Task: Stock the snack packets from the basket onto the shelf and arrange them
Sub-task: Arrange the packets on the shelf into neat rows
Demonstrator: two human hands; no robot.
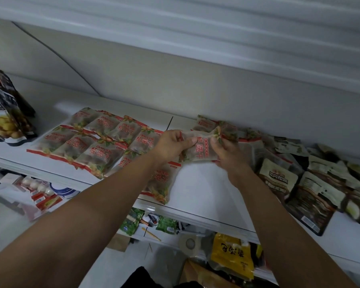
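- A white shop shelf (197, 190) runs across the view beneath a pale overhanging ledge, with a lower tier of mixed goods underneath.
- On its left, translucent packets with red lettering (87, 140) lie flat in overlapping rows. On its right sits a jumble of brown-and-cream pouches (312, 190).
- One translucent red-lettered snack packet (202, 149) is held just above the bare middle of the shelf, at the right end of the rows.
- The left hand (170, 145) pinches its left edge and the right hand (229, 154) its right edge; each grip is closed on the packet.
- The step in hand appears to be placing this packet.
- Next it likely needs laying flat, lined up beside the last row.
- The basket is out of view.
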